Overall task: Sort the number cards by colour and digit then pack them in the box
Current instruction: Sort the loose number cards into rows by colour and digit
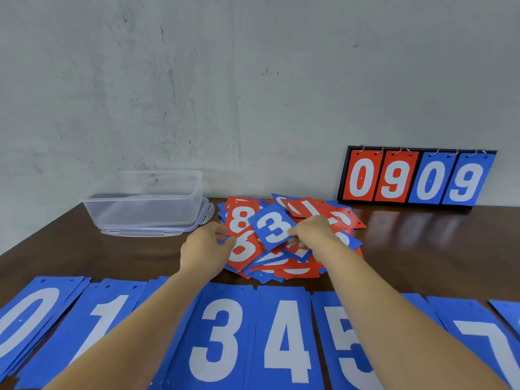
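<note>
A row of sorted blue card stacks is laid along the table edge nearest the camera, on the near side of the loose pile point(298, 270) of red and blue number cards. Read from the left, the stacks show 0 point(28, 319), 1 point(104, 319), 3 point(216, 339), 4 point(284, 333), 5 point(337, 333) and 7 point(478, 333). The stacks between 1 and 3 and between 5 and 7 are covered by the forearms, so their digits cannot be read.

Both forearms are stretched over that row to the loose pile, which lies on the dark wooden table point(422, 249). The left hand point(206, 249) is set at the pile's left edge with its fingers curled against the cards there. Whether a card is actually gripped by it cannot be told. A single blue 3 card point(271, 226) is pinched at its right edge by the right hand point(312, 230) and is held tilted just above the top of the pile. A red 8 card point(240, 218) is seen face up on the pile's far left part.

To the far left of the pile, a clear plastic box point(146, 198) is stood open on its lid point(140, 232), against the grey wall point(253, 80). To the far right of the pile, a black flip scoreboard point(416, 178) is propped by the wall, with red 0 and 9 and blue 0 and 9 shown.
</note>
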`<state>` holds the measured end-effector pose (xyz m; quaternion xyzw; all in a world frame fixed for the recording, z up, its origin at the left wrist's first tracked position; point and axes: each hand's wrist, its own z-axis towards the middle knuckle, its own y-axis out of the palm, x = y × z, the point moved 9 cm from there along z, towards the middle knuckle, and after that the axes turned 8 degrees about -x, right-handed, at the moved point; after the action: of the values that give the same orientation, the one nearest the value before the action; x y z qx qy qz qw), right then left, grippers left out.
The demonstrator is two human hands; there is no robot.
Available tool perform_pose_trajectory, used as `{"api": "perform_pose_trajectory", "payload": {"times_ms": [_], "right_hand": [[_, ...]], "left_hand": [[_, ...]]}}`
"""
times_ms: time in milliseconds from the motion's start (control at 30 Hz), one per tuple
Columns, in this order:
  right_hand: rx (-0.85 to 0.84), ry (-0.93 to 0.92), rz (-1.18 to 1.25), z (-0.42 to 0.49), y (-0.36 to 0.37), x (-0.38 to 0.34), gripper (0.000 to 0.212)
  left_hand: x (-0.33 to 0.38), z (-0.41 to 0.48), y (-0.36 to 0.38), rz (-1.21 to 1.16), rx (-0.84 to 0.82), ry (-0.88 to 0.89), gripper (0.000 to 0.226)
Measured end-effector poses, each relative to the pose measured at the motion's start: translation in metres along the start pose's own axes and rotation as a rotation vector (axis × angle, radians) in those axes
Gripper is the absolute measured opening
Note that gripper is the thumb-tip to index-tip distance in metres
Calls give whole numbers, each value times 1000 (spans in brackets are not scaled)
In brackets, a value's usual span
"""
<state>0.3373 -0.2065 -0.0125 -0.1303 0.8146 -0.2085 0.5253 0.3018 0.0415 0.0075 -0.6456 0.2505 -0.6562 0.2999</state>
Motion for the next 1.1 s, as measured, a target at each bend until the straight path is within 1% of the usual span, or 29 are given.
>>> {"api": "perform_pose_trajectory", "payload": {"times_ms": [67,133,167,200,233,267,300,333,367,400,433,467,500,567,633,700,733,767,833,933,1000,1033,1100], "right_hand": [[-81,-41,147,-16,2,-7,9],[-154,-128,136,-32,8,-19,9],[-198,-169,96,-41,13,-25,8],[-245,-204,54,-49,19,-30,9],[-282,-231,40,-55,24,-34,11],[-287,-248,57,-55,24,-35,15],[-251,-250,104,-53,18,-35,17],[-165,-234,164,-47,5,-32,16],[-46,-195,195,-41,-13,-25,13],[81,-138,155,-36,-32,-16,10],[182,-81,60,-33,-47,-6,14],[250,-57,-34,-28,-57,3,21],[267,-62,-117,-25,-58,8,26],[237,-149,-284,-24,-42,4,30],[191,-235,-475,-26,-16,-4,27],[127,-220,-735,-28,8,-8,57],[98,-211,-852,-30,18,-9,66],[71,-218,-946,-31,27,-10,67],[17,-281,-1050,-34,40,-11,58],[-104,-390,-991,-36,43,-10,44],[-171,-441,-891,-39,40,-9,42],[-161,-456,-805,-40,34,-10,42],[-70,-441,-624,-36,19,-11,38]], "left_hand": [[8,0,3,-101,-30,-4,42],[11,1,7,-280,-86,-53,47],[12,0,11,-403,-127,-77,42],[13,-1,13,-518,-166,-89,31],[15,-2,12,-595,-176,-85,19],[13,-1,7,-621,-158,-78,12],[8,1,1,-631,-129,-80,12],[2,1,-7,-628,-97,-86,15],[-5,2,-15,-613,-63,-92,17],[-13,1,-24,-590,-33,-101,18],[-22,1,-31,-570,-10,-114,19],[-29,0,-36,-556,3,-125,18],[-35,-1,-39,-546,12,-133,18],[-42,-2,-42,-532,29,-137,17],[-44,-2,-40,-519,26,-133,17],[-43,-3,-36,-497,10,-124,19],[-43,-4,-34,-489,3,-121,21],[-44,-4,-33,-483,0,-119,22],[-45,-4,-35,-472,4,-117,22],[-47,-5,-37,-466,19,-129,19],[-47,-6,-37,-456,20,-127,17],[-46,-6,-36,-454,19,-124,17],[-45,-8,-34,-451,14,-126,20]]}}
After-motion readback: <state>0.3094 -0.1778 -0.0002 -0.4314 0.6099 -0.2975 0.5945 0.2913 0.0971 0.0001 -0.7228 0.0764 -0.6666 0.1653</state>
